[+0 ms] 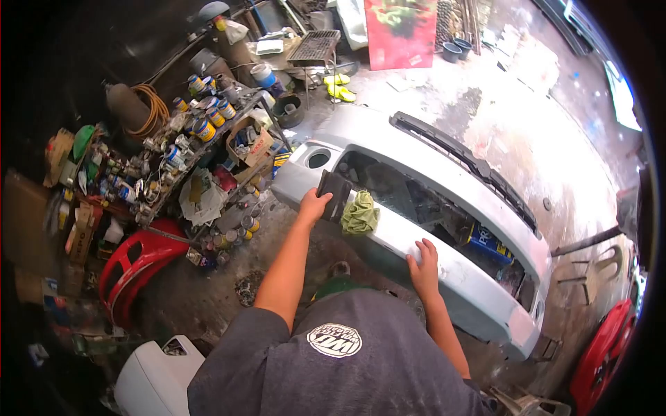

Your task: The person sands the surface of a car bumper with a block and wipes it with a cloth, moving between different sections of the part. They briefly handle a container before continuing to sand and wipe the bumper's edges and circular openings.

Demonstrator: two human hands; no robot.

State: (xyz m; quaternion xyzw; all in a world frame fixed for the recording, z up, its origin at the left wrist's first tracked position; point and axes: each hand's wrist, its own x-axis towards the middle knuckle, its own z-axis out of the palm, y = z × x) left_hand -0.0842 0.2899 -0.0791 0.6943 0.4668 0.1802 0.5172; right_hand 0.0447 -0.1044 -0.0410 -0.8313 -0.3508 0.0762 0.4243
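A pale grey car bumper [485,297] stretches diagonally in front of me, with a round hole at its left end and a long opening in the middle. My left hand [316,206] is closed on the near edge of a dark flat sheet [336,195], possibly sandpaper, lying against the bumper's left part. Right beside the sheet sits a crumpled yellow-green cloth [361,213] on the bumper. Farther right, my right hand [424,267] rests on the bumper's near edge, fingers stretched out and holding nothing.
A black grille strip [465,163] lies along the bumper's far side. A blue box [489,243] shows through the opening. Shelves at left carry several paint cans [203,130]. Red bumpers [135,267] stand at both sides, and a plastic chair [590,277] is at right.
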